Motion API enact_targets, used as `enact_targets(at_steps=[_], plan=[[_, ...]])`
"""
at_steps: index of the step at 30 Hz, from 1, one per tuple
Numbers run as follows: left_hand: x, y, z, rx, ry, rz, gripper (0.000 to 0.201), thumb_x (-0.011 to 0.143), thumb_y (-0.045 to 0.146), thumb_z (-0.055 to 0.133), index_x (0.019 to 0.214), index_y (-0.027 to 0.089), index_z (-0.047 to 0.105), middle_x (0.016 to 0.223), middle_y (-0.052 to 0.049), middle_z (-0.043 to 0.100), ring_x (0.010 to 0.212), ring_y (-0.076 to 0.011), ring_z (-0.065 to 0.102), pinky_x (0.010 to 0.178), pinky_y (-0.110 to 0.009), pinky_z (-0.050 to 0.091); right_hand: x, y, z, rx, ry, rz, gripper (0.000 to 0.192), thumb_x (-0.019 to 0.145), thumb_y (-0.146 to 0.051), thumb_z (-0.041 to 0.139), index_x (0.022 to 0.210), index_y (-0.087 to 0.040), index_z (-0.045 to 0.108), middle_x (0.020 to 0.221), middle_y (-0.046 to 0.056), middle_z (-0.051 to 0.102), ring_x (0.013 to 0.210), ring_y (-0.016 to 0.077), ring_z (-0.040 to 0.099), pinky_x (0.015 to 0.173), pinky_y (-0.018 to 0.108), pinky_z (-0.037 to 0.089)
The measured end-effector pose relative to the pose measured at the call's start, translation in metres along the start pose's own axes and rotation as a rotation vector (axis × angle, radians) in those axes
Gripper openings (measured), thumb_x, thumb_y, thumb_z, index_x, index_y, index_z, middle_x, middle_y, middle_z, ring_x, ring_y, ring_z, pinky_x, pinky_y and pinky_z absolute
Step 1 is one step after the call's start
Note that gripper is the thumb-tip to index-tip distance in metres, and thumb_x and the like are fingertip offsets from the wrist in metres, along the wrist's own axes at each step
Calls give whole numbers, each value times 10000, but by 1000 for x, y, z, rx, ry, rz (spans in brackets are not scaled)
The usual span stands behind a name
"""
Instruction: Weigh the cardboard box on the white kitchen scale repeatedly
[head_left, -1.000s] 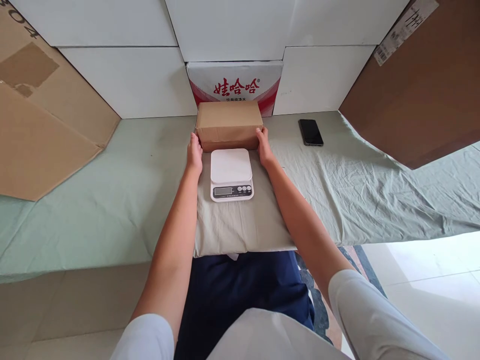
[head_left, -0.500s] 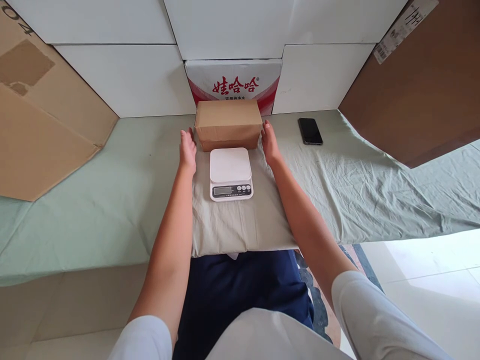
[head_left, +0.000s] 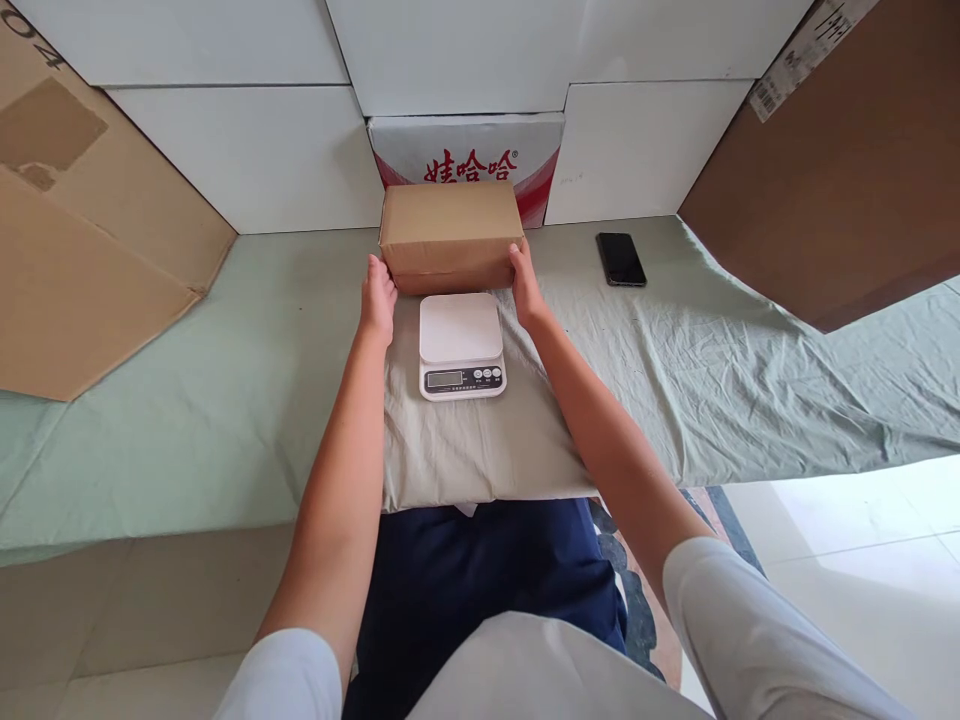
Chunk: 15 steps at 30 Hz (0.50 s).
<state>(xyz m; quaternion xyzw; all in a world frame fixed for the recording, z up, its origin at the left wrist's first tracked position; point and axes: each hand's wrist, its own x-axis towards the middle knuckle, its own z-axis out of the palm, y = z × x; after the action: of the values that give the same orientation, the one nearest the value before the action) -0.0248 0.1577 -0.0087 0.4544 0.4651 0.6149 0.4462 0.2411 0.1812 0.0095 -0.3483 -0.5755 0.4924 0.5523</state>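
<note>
A closed brown cardboard box (head_left: 454,238) is held between my two hands, just behind a white kitchen scale (head_left: 461,330). My left hand (head_left: 379,298) presses on the box's left end near its lower front corner. On the opposite end my right hand (head_left: 526,282) grips the right front corner, its thumb on the front face. The scale lies flat with its display and buttons facing me, and nothing rests on its platform. Parts of the fingers behind the box's ends are hidden.
A black phone (head_left: 621,260) lies to the right on the green cloth (head_left: 315,380). Behind the box stands a white and red printed carton (head_left: 540,160) against white panels (head_left: 247,155). Large cardboard sheets flank the table on the left (head_left: 97,240) and right (head_left: 832,190).
My hands have closed in on the box from both sides and now grip it. The box has shifted slightly up in the picture and to the left, looking raised. The scale has stayed put.
</note>
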Motion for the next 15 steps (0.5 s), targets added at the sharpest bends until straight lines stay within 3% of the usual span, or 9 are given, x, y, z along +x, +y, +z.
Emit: enact_targets(at_steps=[4, 7, 11, 15], plan=[[-9, 24, -2, 17, -43, 99, 1044, 921, 1036, 411, 1599, 287, 675, 1839, -138, 509, 1788, -343, 373, 1479, -518, 269, 4, -21, 0, -41, 8, -121, 1035, 853, -1024, 472, 1703, -435, 422, 1869, -74, 461, 1839, 279, 285, 1558, 523, 230], [-29, 44, -1, 18, -62, 176, 985, 874, 1064, 478, 1512, 361, 740, 1768, -70, 605, 1792, -349, 362, 1488, -499, 247, -9, -45, -1, -109, -12, -159, 1000, 904, -1013, 438, 1739, -466, 372, 1883, -84, 420, 1860, 309, 222, 1549, 585, 221], [-73, 60, 2, 33, -65, 217, 1022, 827, 1084, 533, 1482, 336, 770, 1703, -66, 667, 1792, -405, 347, 1494, -552, 233, -53, -70, -3, -164, -10, -167, 964, 944, -969, 476, 1775, -531, 256, 1942, -134, 262, 1895, 293, 16, 1550, 631, 146], [-123, 63, 1, 61, -48, 199, 988, 861, 1066, 508, 1472, 340, 783, 1677, -80, 689, 1789, -415, 352, 1497, -583, 245, -107, -78, -4, -97, -63, -132, 976, 955, -900, 581, 1785, -541, 216, 1971, -139, 184, 1893, 294, 43, 1573, 581, 97]])
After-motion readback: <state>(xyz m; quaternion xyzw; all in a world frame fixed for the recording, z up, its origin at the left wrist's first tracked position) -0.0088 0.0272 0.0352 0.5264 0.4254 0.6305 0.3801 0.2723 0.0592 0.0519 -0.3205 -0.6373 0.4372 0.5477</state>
